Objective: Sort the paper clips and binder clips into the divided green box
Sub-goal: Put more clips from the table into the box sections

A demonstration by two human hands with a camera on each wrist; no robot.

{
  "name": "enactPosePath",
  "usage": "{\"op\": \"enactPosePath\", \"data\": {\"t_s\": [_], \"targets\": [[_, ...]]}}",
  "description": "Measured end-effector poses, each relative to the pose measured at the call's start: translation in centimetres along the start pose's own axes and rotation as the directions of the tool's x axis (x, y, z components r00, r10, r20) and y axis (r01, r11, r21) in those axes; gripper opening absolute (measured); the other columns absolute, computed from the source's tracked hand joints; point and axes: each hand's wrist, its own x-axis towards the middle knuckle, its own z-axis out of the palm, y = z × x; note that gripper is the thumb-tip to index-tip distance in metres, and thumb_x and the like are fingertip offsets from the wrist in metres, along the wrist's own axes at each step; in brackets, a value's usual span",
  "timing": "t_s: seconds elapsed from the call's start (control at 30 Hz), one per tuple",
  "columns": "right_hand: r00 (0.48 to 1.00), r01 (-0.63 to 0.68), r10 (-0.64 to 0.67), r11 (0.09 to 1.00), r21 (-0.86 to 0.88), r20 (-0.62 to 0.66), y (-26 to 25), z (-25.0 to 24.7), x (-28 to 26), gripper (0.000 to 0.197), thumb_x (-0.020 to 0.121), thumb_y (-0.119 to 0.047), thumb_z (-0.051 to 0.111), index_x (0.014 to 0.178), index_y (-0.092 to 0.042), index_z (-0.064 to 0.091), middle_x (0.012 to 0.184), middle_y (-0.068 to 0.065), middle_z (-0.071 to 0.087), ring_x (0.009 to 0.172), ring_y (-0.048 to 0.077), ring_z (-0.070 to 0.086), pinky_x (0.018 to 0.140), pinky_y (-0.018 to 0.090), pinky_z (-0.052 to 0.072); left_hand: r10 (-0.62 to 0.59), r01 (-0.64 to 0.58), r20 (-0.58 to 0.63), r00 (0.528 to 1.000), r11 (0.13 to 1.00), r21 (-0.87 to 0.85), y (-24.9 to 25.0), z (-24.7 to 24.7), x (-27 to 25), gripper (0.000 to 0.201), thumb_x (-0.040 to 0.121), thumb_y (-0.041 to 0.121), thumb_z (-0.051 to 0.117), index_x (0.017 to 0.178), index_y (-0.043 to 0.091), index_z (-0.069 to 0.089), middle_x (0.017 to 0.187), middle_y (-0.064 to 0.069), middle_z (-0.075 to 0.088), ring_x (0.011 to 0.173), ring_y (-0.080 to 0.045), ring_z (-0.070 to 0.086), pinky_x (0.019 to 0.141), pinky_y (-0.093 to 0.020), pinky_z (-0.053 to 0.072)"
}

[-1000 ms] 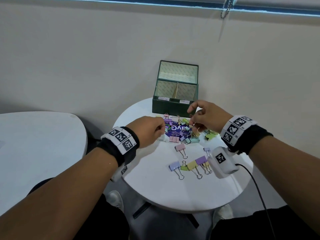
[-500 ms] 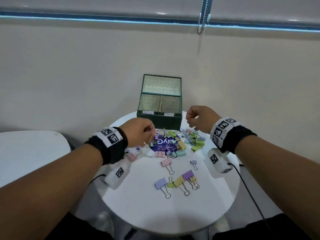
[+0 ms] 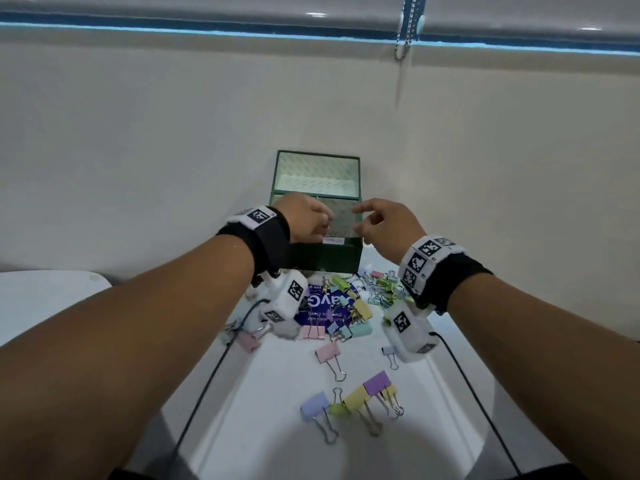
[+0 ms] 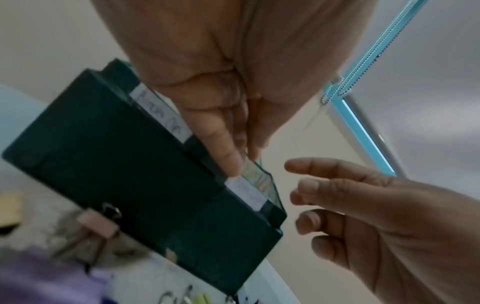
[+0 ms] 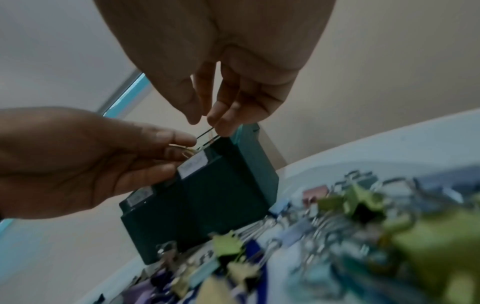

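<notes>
Against beige wall (image 3: 138, 150), white table (image 3: 263, 427)

One green box (image 3: 325, 259) stands on one round white desk (image 3: 346, 452), with two white labels on its front rim. Two hands (image 3: 304, 218) reach over it. Six binder clips (image 3: 379, 384) lie apart near the front; the pile (image 3: 349, 306) behind is too tangled to count.
</notes>
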Motion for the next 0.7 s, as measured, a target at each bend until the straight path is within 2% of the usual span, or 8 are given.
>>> {"op": "enactPosePath", "data": {"t_s": [0.17, 0.23, 0.3, 0.37, 0.47, 0.5, 0.6, 0.7], "targets": [[0.999, -0.005, 0.012, 0.985, -0.175, 0.039, 1.9, -3.3, 1.3, 0.02, 0.092, -0.022, 0.067, 0.112, -0.025, 0.069, 0.093, -0.004, 0.07, 0.077, 0.014, 0.064, 0.066, 0.023, 0.05, 0.068, -0.057, -0.193, 0.979, 0.997, 0.06, -0.7, -5.8, 0.5, 0.019, 0.095, 0.006, 0.058, 0.102, 0.016, 0.073, 0.103, -0.006, 0.073, 0.101, -0.02, 0.071, 0.086, -0.033, 0.06], [0.994, -0.02, 0.048, 0.968, -0.251, 0.103, 2.8, -4.2, 1.7, 0.026, 0.092, -0.026, 0.068, 0.118, -0.024, 0.067, 0.106, -0.004, 0.069, 0.078, 0.008, 0.061, 0.077, 0.027, 0.05, 0.039, 0.005, -0.228, 0.973, 0.982, 0.188, -1.2, -7.9, 1.1, 0.017, 0.093, 0.02, 0.064, 0.107, 0.018, 0.072, 0.11, -0.005, 0.07, 0.107, -0.024, 0.067, 0.092, -0.038, 0.057], [0.986, -0.024, 0.068, 0.961, -0.276, 0.15, 3.3, -4.3, 1.8, 0.032, 0.092, -0.03, 0.068, 0.124, -0.028, 0.063, 0.117, -0.005, 0.068, 0.083, 0.01, 0.063, 0.091, 0.037, 0.053, -0.059, 0.1, -0.163, 0.985, 0.962, 0.253, -1.6, -8.9, 1.8, 0.044, 0.093, 0.046, 0.062, 0.125, 0.016, 0.065, 0.125, -0.004, 0.063, 0.115, -0.026, 0.061, 0.101, -0.042, 0.05], [0.981, 0.0, 0.055, 0.959, -0.285, 0.184, 3.1, -3.8, 1.5, 0.04, 0.093, -0.032, 0.068, 0.131, -0.034, 0.057, 0.127, -0.01, 0.064, 0.095, 0.013, 0.064, 0.097, 0.041, 0.052, -0.161, 0.169, -0.08, 0.984, 0.981, 0.101, -1.7, -8.8, 2.3, 0.071, 0.089, 0.066, 0.054, 0.136, 0.013, 0.054, 0.133, -0.005, 0.058, 0.12, -0.026, 0.058, 0.106, -0.043, 0.046], [0.97, 0.066, 0.011, 0.95, -0.306, 0.243, 2.2, -2.4, 1.0, 0.044, 0.094, -0.033, 0.065, 0.136, -0.039, 0.053, 0.13, -0.018, 0.058, 0.104, 0.008, 0.063, 0.102, 0.036, 0.047, -0.163, 0.173, 0.065, 0.985, 0.962, -0.211, -1.0, -7.5, 2.5, 0.054, 0.093, 0.071, 0.037, 0.112, 0.024, 0.057, 0.139, -0.008, 0.058, 0.133, -0.025, 0.051, 0.115, -0.044, 0.035], [0.968, 0.083, 0.0, 0.944, -0.32, 0.25, 2.0, -1.9, 0.9, 0.042, 0.094, -0.035, 0.065, 0.135, -0.04, 0.054, 0.132, -0.019, 0.058, 0.106, 0.007, 0.063, 0.102, 0.036, 0.046, -0.15, 0.167, 0.087, 0.985, 0.953, -0.252, -0.6, -6.9, 2.5, 0.055, 0.095, 0.07, 0.031, 0.113, 0.025, 0.056, 0.141, -0.006, 0.056, 0.135, -0.023, 0.048, 0.117, -0.043, 0.032], [0.974, 0.116, -0.033, 0.921, -0.373, 0.223, 1.9, -1.0, 0.7, 0.038, 0.095, -0.035, 0.063, 0.132, -0.04, 0.055, 0.134, -0.017, 0.06, 0.11, 0.005, 0.063, 0.1, 0.035, 0.049, -0.116, 0.119, 0.029, 0.993, 0.924, -0.362, -0.5, -6.4, 2.8, 0.064, 0.099, 0.065, 0.023, 0.138, 0.02, 0.044, 0.12, 0.003, 0.06, 0.115, -0.019, 0.058, 0.102, -0.039, 0.046], [0.978, 0.121, -0.046, 0.919, -0.375, 0.203, 1.8, -1.0, 0.7, 0.037, 0.096, -0.03, 0.063, 0.131, -0.039, 0.056, 0.134, -0.017, 0.06, 0.108, 0.005, 0.064, 0.098, 0.032, 0.049, -0.128, 0.113, -0.013, 0.992, 0.91, -0.399, -1.3, -6.5, 3.2, 0.044, 0.1, 0.063, 0.027, 0.099, 0.025, 0.05, 0.096, -0.002, 0.066, 0.09, -0.017, 0.064, 0.072, -0.033, 0.05]]}}
